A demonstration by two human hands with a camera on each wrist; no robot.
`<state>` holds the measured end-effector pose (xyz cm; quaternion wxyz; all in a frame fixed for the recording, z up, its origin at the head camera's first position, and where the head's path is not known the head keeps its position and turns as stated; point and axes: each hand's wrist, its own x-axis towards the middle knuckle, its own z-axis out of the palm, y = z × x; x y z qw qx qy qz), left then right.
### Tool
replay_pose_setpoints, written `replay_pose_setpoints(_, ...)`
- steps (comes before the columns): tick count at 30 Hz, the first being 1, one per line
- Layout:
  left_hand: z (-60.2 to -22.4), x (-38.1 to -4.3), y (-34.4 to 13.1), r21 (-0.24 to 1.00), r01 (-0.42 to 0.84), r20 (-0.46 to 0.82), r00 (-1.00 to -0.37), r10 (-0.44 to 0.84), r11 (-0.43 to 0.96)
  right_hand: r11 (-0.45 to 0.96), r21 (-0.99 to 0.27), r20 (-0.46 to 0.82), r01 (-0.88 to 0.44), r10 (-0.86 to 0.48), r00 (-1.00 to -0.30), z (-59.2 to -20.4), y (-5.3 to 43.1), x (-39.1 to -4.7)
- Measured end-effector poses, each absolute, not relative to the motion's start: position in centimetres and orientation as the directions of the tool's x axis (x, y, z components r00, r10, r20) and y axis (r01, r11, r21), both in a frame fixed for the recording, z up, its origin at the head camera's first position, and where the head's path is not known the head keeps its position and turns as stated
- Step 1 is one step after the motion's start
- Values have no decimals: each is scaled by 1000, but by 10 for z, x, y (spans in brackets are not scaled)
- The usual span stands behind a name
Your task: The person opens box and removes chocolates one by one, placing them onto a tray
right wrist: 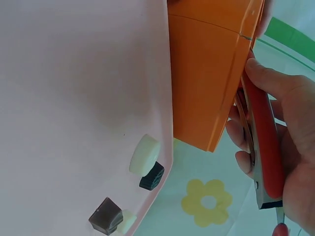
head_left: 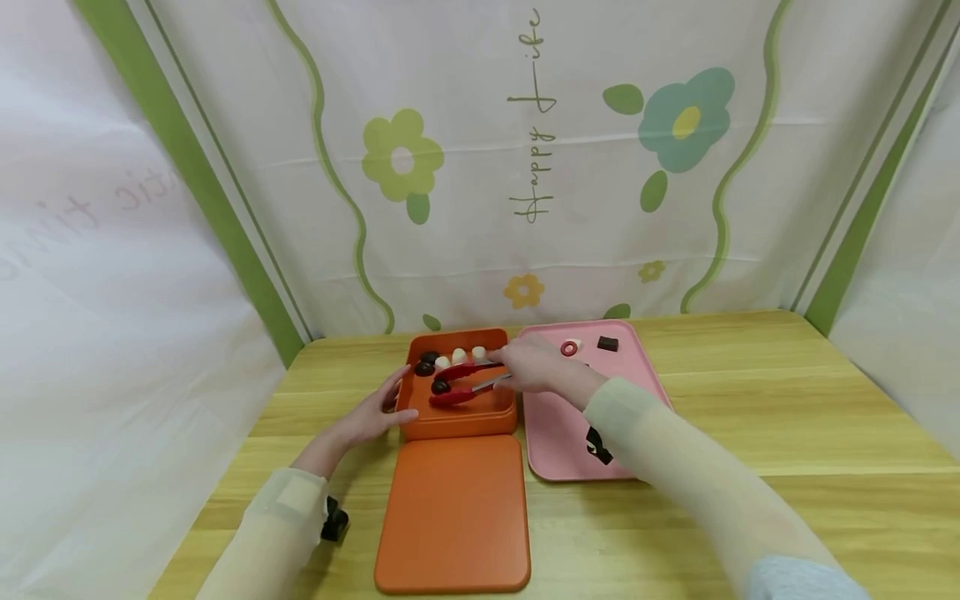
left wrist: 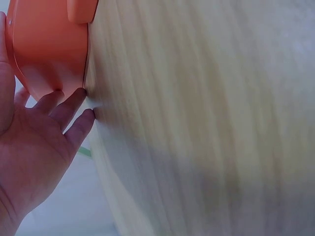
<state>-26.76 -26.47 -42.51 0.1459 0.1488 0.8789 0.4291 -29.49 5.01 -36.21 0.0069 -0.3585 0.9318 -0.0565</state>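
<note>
My right hand [head_left: 531, 363] grips red-and-silver tongs [right wrist: 263, 137] over an orange box [head_left: 459, 427]. Between the red tong tips, inside the box, is a dark round chocolate-like piece [head_left: 440, 387]; whether it touches the floor I cannot tell. Several white pieces [head_left: 459, 356] stand in a row at the back of the box. Dark round pieces [head_left: 425, 368] sit at its back left. My left hand [head_left: 369, 419] rests against the box's left side, fingers spread along the outer wall [left wrist: 51, 44] and thumb near the front rim.
A pink tray [head_left: 555, 433] lies right of the box, with dark blocks [right wrist: 106, 216] and white pieces [right wrist: 144, 155] at its far end. A red ring [head_left: 569, 348] on the tongs hangs over it. An orange lid [head_left: 453, 517] lies in front of the box. A printed curtain [head_left: 480, 258] hangs behind.
</note>
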Motion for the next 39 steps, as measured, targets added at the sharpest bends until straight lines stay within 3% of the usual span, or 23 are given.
replay_pose_setpoints(13, -423, -266, -264, 802, 145, -120, -911, 395, 579, 708, -134, 38, -693, -695, -718, -366, 55, -294)
replay_pose_setpoints(19, -424, -266, -264, 794, 139, -127, -915, 384, 593, 704, -216, 29, -677, -688, -725, -361, 61, -292)
replay_pose_setpoints(30, -425, -268, -264, 790, 161, -114, -910, 400, 592, 681, -155, 182, -716, -692, -698, -346, 95, -289)
replay_pose_setpoints(39, -423, -265, -264, 794, 161, -110, -910, 399, 587, 599, -137, 311, -789, -730, -608, -340, 128, -276)
